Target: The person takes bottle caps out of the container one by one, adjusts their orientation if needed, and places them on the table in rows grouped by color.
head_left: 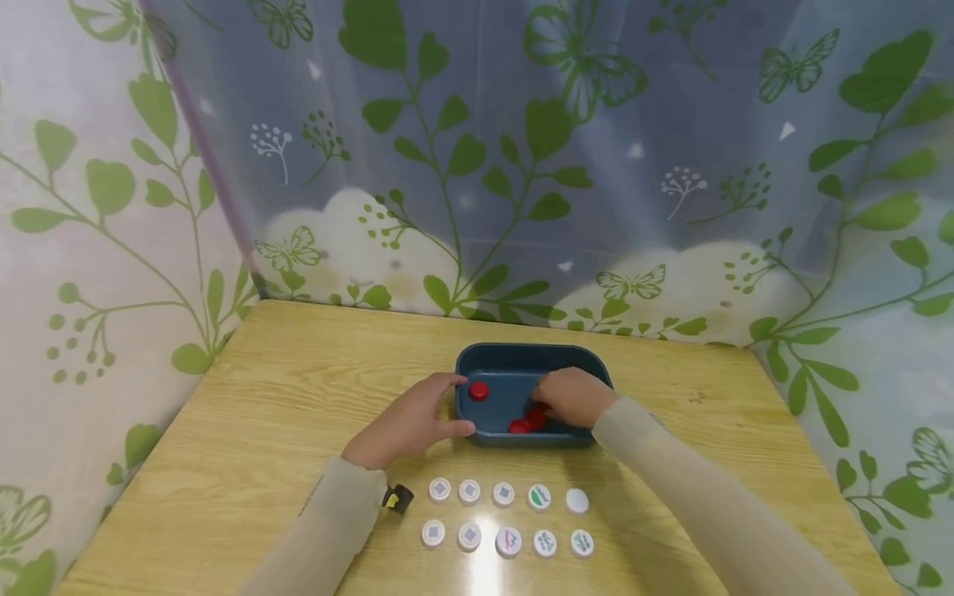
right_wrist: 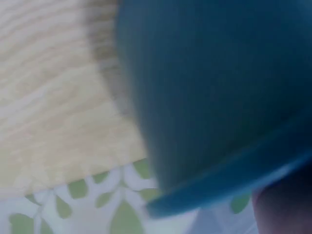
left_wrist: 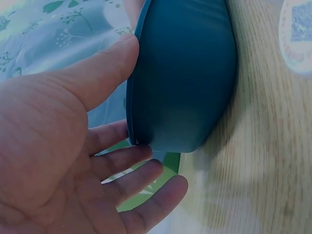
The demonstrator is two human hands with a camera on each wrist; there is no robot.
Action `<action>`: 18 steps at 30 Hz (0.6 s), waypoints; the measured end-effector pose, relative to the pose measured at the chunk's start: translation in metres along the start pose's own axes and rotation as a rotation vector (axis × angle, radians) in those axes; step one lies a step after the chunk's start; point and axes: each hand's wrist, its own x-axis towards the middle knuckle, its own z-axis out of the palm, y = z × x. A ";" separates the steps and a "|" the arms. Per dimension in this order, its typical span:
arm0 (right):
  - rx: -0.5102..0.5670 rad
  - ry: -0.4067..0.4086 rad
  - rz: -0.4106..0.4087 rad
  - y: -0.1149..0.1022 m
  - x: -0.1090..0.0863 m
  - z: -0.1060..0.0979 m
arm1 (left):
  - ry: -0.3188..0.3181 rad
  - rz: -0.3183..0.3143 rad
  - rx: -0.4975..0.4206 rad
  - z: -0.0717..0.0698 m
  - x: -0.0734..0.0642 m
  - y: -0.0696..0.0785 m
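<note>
A dark blue plastic bin (head_left: pixel 532 356) stands on the table with several red bottle caps (head_left: pixel 479 390) inside. My left hand (head_left: pixel 410 422) is at the bin's left end. In the left wrist view its thumb touches the rim and its other fingers spread loosely by the bin's end wall (left_wrist: pixel 180 78). Reaching in over the right side, my right hand (head_left: pixel 577 397) has its fingers down beside the red caps (head_left: pixel 535 415) near the front wall. Those fingertips are partly hidden, so whether they pinch a cap is unclear. The right wrist view is blurred and shows mostly the bin's outer wall (right_wrist: pixel 209 97).
Two rows of white bottle caps (head_left: pixel 503 494), some printed, lie on the wooden table (head_left: pixel 313 372) in front of the bin. A black strap with a yellow mark (head_left: pixel 397 499) is at the left wrist. Leaf-patterned curtains (head_left: pixel 477 207) hang behind and at both sides.
</note>
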 end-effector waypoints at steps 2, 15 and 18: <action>0.060 -0.020 0.015 0.003 -0.001 -0.001 | 0.005 0.003 0.006 -0.001 0.000 0.000; 0.530 0.321 0.053 -0.080 -0.033 -0.030 | -0.016 -0.008 -0.020 0.000 0.004 0.000; 0.614 0.273 -0.089 -0.134 -0.044 -0.028 | -0.018 -0.013 -0.017 0.001 0.002 0.000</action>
